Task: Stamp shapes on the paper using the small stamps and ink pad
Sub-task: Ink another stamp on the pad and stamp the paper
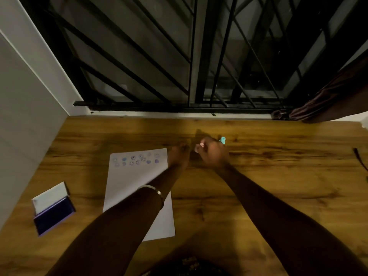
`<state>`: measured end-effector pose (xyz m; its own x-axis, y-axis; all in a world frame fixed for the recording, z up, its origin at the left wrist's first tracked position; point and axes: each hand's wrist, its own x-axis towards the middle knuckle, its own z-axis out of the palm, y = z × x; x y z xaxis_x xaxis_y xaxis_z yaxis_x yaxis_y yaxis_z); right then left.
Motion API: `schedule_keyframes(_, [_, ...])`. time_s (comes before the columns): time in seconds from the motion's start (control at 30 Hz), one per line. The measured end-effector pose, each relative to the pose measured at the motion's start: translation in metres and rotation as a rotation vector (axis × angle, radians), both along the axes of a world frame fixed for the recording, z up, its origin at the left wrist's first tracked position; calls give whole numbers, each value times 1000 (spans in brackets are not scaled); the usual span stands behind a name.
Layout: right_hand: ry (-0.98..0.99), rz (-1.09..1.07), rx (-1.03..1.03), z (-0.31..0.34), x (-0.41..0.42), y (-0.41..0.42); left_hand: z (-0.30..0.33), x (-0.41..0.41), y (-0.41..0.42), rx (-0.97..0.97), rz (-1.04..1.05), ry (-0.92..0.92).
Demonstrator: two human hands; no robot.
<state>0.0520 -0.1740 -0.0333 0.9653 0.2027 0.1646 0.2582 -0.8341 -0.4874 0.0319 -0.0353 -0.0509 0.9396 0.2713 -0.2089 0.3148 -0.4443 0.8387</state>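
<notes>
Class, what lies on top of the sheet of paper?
Stamped shapes along the paper's far end, and the left forearm crossing it. Whatever the arm covers cannot be seen.

Both bare forearms reach forward over the wooden table (258, 176), converging toward its far edge. The left hand (179, 156) lies palm-down, fingers curled and blurred, a metal bangle (154, 191) around the wrist. The right hand (213, 153), just beside it, is loosely closed, fingertips (199, 147) bent toward the left hand.

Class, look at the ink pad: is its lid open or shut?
Open: the ink pad's white lid is flipped back, exposing the dark blue ink surface.
</notes>
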Motion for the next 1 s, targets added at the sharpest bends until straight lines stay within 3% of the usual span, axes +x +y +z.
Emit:
schedule_keyframes(0.13, [58,83,74,5,-17,40,15,-11,24,-557,173,193])
schedule_keyframes(0.3, [83,79,135,2,-41,98,20,-55,76,-880,146,101])
schedule_keyframes(0.47, [225,237,270,4,-64,167,18,-95,146,-828,225,4])
schedule_keyframes(0.67, [253,396,340,11,-104,258,16,-145,235,-665,373,-95])
schedule_keyframes(0.77, [278,502,245,11,-124,297,17,-175,283,-496,477,-157])
schedule_keyframes(0.87, [253,573,46,10,-144,328,13,-205,336,-245,506,-19])
schedule_keyframes(1.0, [310,698,-53,7,-176,356,13,-233,365,-230,730,-61])
